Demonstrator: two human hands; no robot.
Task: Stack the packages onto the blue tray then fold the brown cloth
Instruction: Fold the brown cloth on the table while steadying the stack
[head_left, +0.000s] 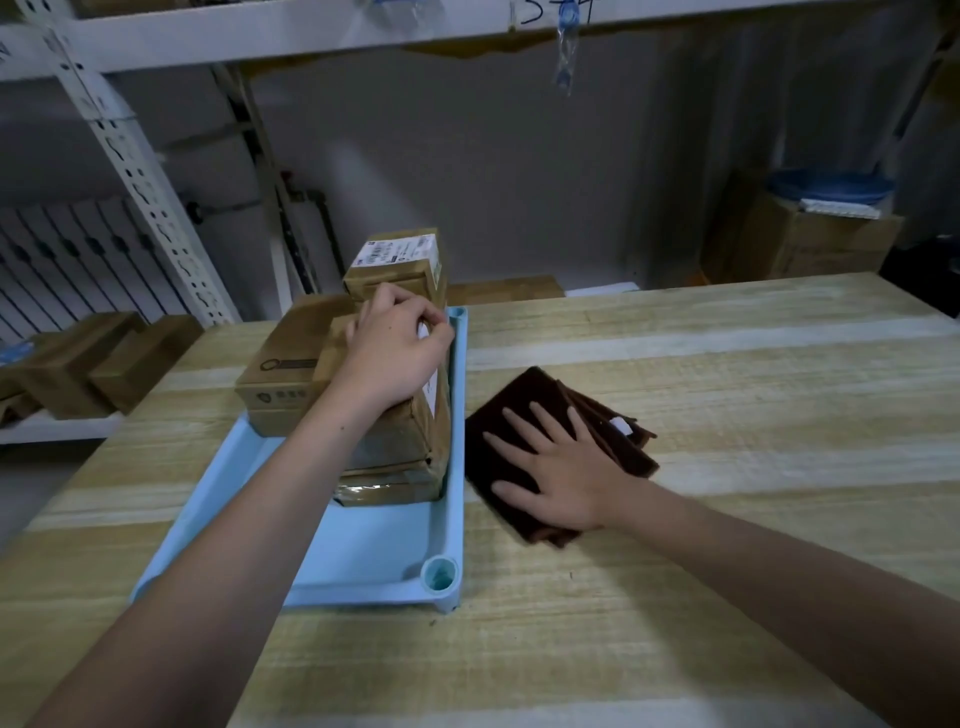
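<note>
1. Pressing flat, fingers spread, the right hand (550, 467) holds the folded brown cloth (524, 400) on the table (727, 364).
2. At nine o'clock, the left hand (397, 353), fingers curled, steadies the packages (395, 441) stacked on the blue tray (363, 561).
3. Folding looks nearly finished; next likely calls for release.

I can read no text: the shipping label (396, 251) on the rear package (400, 270), upper centre, and handwriting (556, 11) on the shelf beam (311, 31) are illegible.
</note>
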